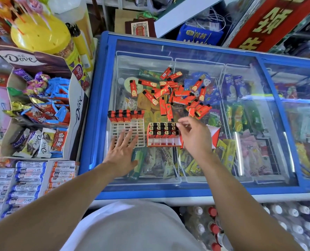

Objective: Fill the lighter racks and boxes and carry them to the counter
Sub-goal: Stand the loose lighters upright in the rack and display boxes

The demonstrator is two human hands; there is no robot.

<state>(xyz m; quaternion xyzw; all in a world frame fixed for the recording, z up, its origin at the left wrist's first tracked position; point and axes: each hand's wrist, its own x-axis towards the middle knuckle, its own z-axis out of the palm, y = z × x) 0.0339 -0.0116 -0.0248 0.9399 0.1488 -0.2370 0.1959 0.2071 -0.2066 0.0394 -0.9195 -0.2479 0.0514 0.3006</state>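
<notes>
A pile of loose red lighters [176, 93] lies on the glass lid of a blue chest freezer [103, 73]. Nearer me stands a white plastic lighter rack [132, 131] with one back row of lighters filled. My left hand [122, 151] rests flat on its front part, fingers spread. To the right sits a red lighter box [161, 142] with three rows of lighters standing in it and its front row bare. My right hand [194, 134] hovers over the box's right end, fingers loosely curled, nothing visible in them.
Dove chocolate display boxes [42, 113] with sweets stand to the left. A yellow lollipop jar [42, 35] is at the back left. Bottled water packs [259, 223] are stacked below the freezer at the right. A red sign [273, 22] leans at the back right.
</notes>
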